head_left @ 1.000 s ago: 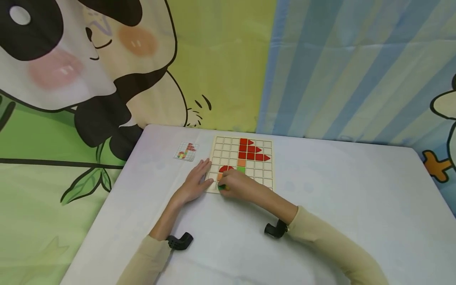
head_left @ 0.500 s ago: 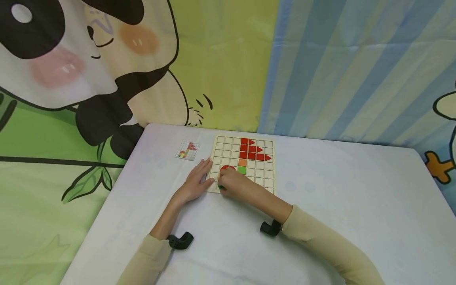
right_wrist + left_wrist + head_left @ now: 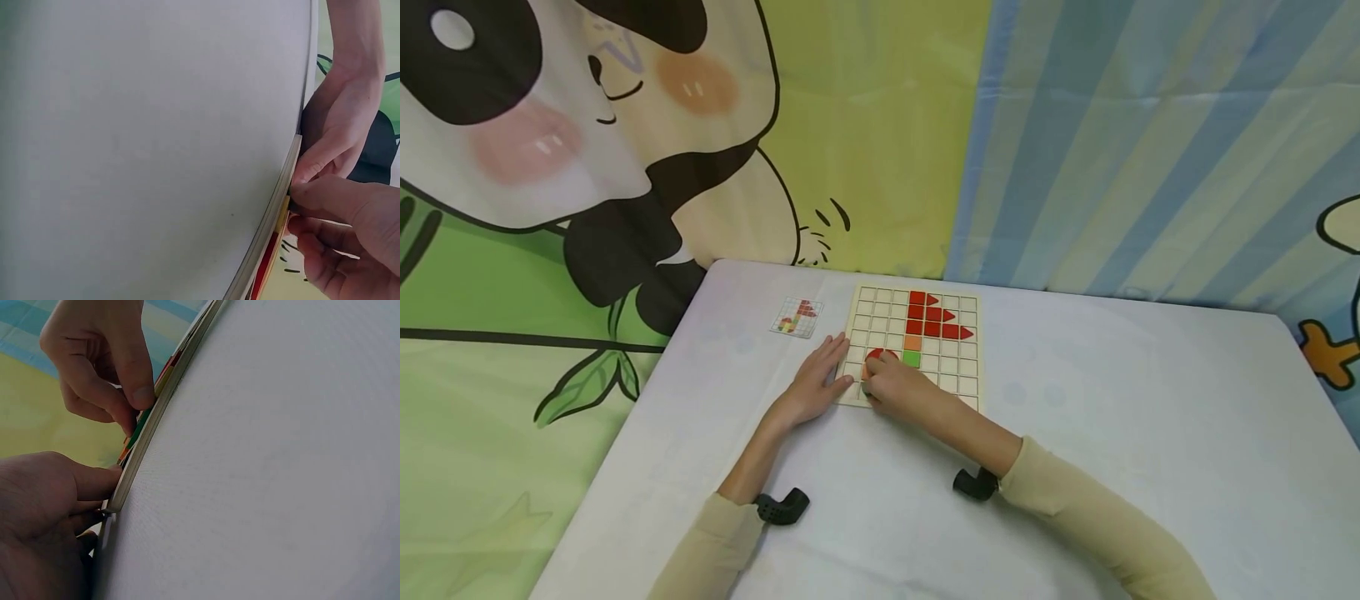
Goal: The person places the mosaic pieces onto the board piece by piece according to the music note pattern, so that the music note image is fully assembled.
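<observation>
A pale grid board (image 3: 947,365) lies on the white table, with red squares and red pointed pieces in its upper right cells. Below them sit an orange square (image 3: 912,342) and a green square (image 3: 911,358). My left hand (image 3: 811,383) rests along the board's left edge, fingers extended. Over the lower left cells, my right hand (image 3: 910,390) bends down with thumb and finger around a small green piece (image 3: 141,421), seen edge-on in the left wrist view. Rounded red pieces (image 3: 876,353) show just above its knuckles. The cells beneath the right hand are hidden.
A small pattern card (image 3: 796,317) with a printed grid lies left of the board. The white table (image 3: 1120,417) stretches to the right. Behind it hangs a cartoon-printed cloth (image 3: 880,133). Each wrist carries a black camera mount (image 3: 782,507).
The green piece under my right fingers has gone from visible to hidden in the head view. My right hand has shifted only slightly, while the left stays on the board's edge.
</observation>
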Demonstrator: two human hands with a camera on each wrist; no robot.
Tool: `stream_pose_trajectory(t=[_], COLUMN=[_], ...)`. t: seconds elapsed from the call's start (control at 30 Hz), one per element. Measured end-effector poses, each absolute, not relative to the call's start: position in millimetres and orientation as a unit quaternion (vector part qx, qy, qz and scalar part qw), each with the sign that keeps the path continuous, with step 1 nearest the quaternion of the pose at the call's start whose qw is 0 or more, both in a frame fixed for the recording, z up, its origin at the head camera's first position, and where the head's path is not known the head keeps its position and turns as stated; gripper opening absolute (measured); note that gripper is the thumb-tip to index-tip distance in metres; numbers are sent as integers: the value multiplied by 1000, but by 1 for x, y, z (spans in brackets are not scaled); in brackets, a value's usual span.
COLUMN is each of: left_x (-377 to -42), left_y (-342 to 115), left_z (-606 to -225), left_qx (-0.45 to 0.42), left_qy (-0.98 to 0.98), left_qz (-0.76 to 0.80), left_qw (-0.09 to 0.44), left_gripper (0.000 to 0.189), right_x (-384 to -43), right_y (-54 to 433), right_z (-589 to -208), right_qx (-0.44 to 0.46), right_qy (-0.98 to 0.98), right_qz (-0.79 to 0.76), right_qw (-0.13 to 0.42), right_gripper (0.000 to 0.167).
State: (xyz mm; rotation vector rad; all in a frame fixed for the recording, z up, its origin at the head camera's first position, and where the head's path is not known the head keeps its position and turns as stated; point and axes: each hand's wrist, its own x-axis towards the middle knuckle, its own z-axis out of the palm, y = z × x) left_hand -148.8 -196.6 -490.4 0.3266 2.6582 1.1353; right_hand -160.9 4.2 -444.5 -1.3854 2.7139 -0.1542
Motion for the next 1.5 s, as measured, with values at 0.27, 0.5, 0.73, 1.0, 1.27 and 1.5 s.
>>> stream_pose_trajectory(t=[0.27,0.5,0.73,1.0,1.27,1.5], left_x=[-148,-150,-150,-150,-150,-148], left_y=[-194,-193,-195,-194,-192,-197], left_z=[-492,-492,-492,-492,-490,-486], left_qx=[98,95,83,85,83,73], left_qy=[904,904,904,902,899,896], left_qz=[395,397,396,399,405,415], left_qw=[128,130,139,142,142,142], left_gripper=[69,69,71,71,70,67], right_x=[-155,-148,-147,-151,-151,-156], right_y=[23,60,105,131,143,152], right_z=[-439,-415,-402,-405,-400,-396], right_qx=[-444,-398,-358,-326,-282,-278], right_qy=[891,898,907,916,925,919], right_qz=[-80,-186,-222,-232,-255,-280], right_qw=[48,32,-20,-10,-12,-23], right_gripper=[15,23,24,20,21,20])
